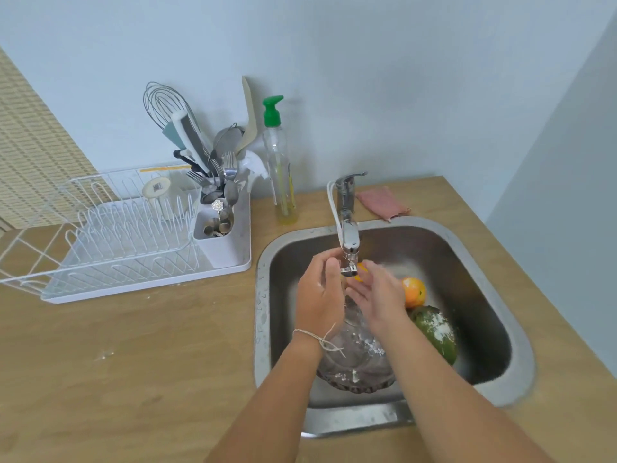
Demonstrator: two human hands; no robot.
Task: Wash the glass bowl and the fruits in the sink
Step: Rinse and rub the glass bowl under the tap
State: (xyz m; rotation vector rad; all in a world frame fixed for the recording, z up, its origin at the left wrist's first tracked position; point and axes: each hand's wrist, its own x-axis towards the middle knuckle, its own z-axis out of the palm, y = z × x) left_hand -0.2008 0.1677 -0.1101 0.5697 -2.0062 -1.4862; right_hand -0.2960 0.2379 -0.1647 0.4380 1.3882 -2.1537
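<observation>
Both my hands meet under the faucet spout (pixel 349 243) over the steel sink (pixel 480 262). A small orange fruit (pixel 362 271) is cupped between my left hand (pixel 320 295) and my right hand (pixel 377 297), mostly hidden by the fingers and the spout. Below my wrists the patterned glass bowl (pixel 355 360) lies in the sink with white residue on it. A second orange (pixel 414 291) rests on the sink floor at the right. Next to it sits a green fruit (pixel 435 332) dusted with white powder.
A white dish rack (pixel 110 235) with a cutlery holder (pixel 218 228) stands on the wooden counter at the left. A soap bottle with a green pump (pixel 280 168) stands behind the sink. A pink cloth (pixel 384 202) lies by the faucet base.
</observation>
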